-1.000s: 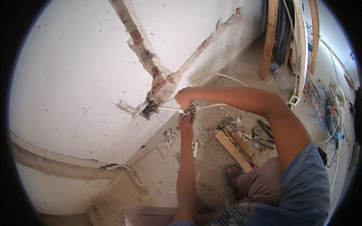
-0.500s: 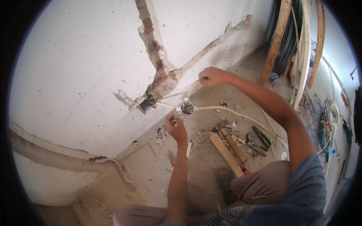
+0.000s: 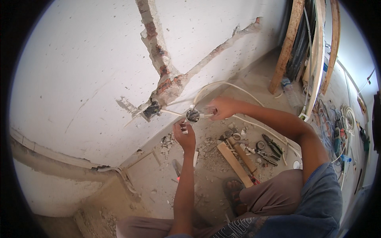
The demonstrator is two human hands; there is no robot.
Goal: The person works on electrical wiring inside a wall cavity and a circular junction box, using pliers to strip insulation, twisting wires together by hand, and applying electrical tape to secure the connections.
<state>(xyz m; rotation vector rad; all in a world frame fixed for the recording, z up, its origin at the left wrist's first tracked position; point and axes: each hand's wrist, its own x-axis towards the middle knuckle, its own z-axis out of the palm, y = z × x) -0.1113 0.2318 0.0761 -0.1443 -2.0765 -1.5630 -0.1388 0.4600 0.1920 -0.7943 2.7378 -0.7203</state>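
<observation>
A small round white junction box (image 3: 193,116) with wires inside stands out from the wall's base. White cables enter its sides: a short one (image 3: 172,112) comes from the dark wall box (image 3: 151,111) set in the broken plaster, and a long one (image 3: 264,127) runs right. Another cable (image 3: 222,82) arches up from its top. My left hand (image 3: 185,137) is closed at the box's lower edge, fingertips gripping it. My right hand (image 3: 222,108) is closed round the cable where it leaves the box's right side; its fingertips are partly hidden.
On the dusty floor lie wood pieces (image 3: 235,164), pliers (image 3: 272,144), a tape roll (image 3: 260,145) and rubble (image 3: 168,143). Boards (image 3: 287,47) lean at the right near a plastic bottle (image 3: 291,93). Farther right are coiled cable (image 3: 349,121) and a teal power tool (image 3: 338,136). A chased groove (image 3: 152,35) climbs the wall.
My right hand has let go of the upper cable, which now arches freely, and has come down to the cable at the box's right side. My left hand stays at the box.
</observation>
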